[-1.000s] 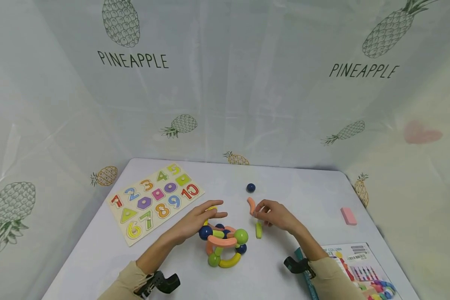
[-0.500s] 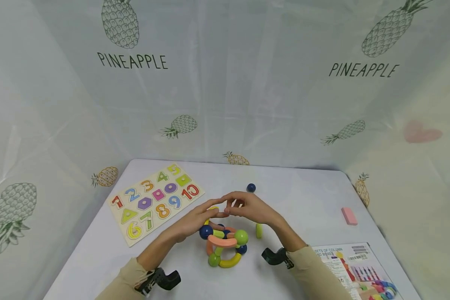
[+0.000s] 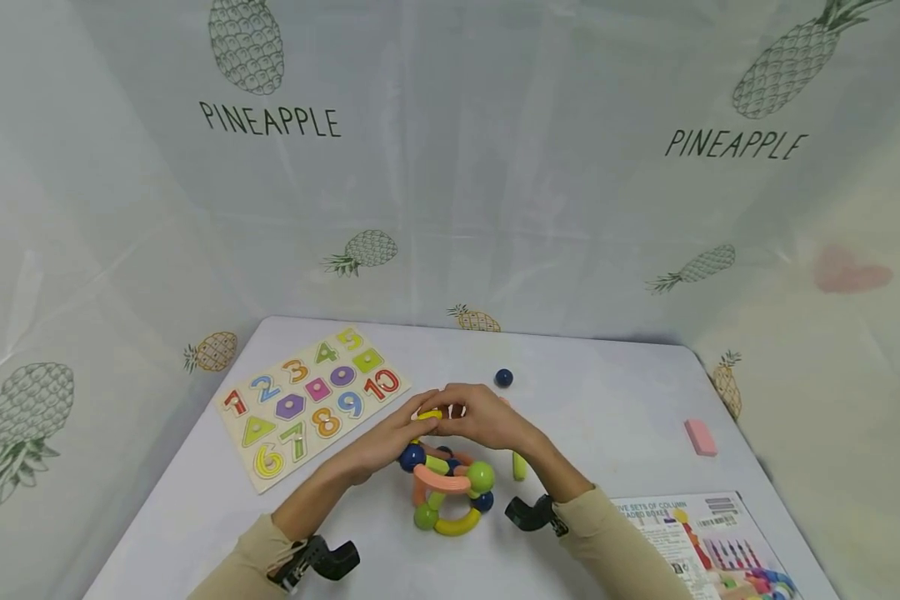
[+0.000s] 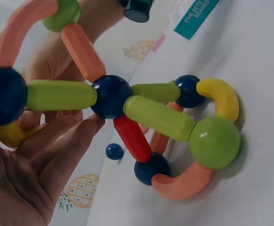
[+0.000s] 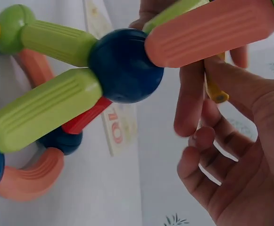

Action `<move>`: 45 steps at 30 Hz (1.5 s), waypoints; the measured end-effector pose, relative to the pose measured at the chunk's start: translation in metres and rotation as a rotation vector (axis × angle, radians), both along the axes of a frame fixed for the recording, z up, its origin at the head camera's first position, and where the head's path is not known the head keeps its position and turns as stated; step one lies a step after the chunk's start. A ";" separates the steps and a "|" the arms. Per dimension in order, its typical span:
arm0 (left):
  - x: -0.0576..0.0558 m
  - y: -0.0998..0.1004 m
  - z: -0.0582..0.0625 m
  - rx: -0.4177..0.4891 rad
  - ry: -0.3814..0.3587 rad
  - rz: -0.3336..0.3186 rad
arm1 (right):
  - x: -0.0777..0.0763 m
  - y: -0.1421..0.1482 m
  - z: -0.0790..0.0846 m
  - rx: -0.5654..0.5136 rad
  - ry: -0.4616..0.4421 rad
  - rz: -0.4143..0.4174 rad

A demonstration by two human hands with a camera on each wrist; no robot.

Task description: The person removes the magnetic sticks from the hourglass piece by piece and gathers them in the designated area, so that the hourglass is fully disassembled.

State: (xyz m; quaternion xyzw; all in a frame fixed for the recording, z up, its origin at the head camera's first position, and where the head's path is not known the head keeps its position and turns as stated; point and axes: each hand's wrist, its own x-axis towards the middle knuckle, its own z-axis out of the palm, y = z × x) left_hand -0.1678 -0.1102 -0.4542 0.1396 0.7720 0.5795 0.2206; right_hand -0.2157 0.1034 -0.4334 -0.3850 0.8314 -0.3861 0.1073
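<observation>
A toy structure of coloured balls and building sticks stands on the table, its salmon curved stick (image 3: 441, 482) at the front. Above its left navy ball (image 3: 412, 457) rises a yellow curved building stick (image 3: 429, 414). My left hand (image 3: 378, 448) holds this stick from the left, palm turned toward it in the left wrist view. From the right, my right hand (image 3: 483, 418) pinches it; the yellow end (image 5: 218, 95) shows by the thumb in the right wrist view. A salmon stick (image 3: 504, 401) and a lime stick (image 3: 519, 467) lie partly hidden beyond the right hand.
A loose navy ball (image 3: 503, 378) lies at the back of the table. On the left is a number puzzle board (image 3: 315, 444). A pink block (image 3: 701, 437) sits at the right, and a printed box (image 3: 708, 542) lies front right, partly covered by the right sleeve.
My right hand has left the loose salmon stick and moved left to the yellow stick, meeting my left hand there. The left hand has stayed almost in place.
</observation>
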 end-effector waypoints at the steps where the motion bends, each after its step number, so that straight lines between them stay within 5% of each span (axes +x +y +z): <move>1: 0.000 0.000 0.001 0.000 0.006 0.003 | 0.000 0.002 0.000 0.004 0.010 -0.022; 10: 0.002 0.001 0.006 0.093 -0.053 -0.050 | -0.004 0.018 -0.007 -0.012 0.055 -0.149; 17: 0.003 0.004 0.006 0.115 -0.029 -0.079 | 0.000 0.028 -0.004 -0.029 -0.015 -0.195; 27: 0.003 0.005 0.005 0.113 -0.021 -0.087 | 0.005 0.033 0.012 -0.066 -0.225 -0.174; 36: 0.004 0.004 0.004 0.107 -0.003 -0.104 | 0.005 0.040 0.012 -0.064 -0.447 -0.070; 45: 0.003 0.001 0.002 0.099 0.004 -0.106 | 0.006 0.033 0.005 -0.009 -0.491 -0.015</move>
